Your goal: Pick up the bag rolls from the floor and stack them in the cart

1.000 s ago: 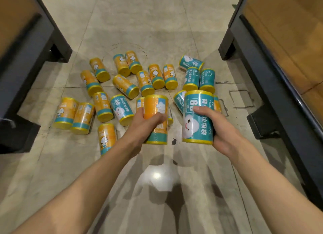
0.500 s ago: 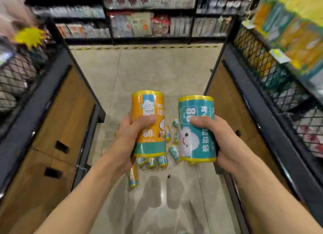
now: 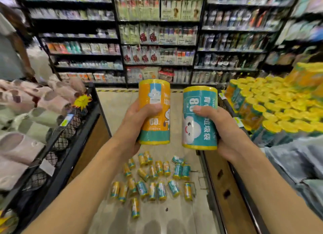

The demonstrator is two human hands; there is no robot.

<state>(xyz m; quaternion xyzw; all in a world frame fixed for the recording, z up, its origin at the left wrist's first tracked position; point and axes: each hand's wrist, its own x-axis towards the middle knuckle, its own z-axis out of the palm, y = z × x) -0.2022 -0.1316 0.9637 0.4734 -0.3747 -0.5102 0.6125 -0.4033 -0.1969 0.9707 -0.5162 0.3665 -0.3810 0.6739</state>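
My left hand (image 3: 134,122) grips an orange bag roll (image 3: 154,94) with a teal band, held upright at chest height. My right hand (image 3: 225,130) grips a teal bag roll (image 3: 199,129) with a white cloud face, also upright, just right of the orange one. Far below on the tiled floor lie several more bag rolls (image 3: 153,178), orange and teal, scattered on their sides. To the right, a black wire cart (image 3: 225,104) holds a dense stack of upright rolls (image 3: 279,108) with yellow tops.
A black wire bin (image 3: 70,129) of pink and green slippers stands on the left. The aisle floor runs between the two bins toward dark store shelves (image 3: 157,41) at the back. Grey folded cloth (image 3: 297,157) lies at the right.
The view has risen from the floor to standing height. Both hands lifted their rolls up with it, and the floor rolls now look small and far below. The stacked cart has come into view.
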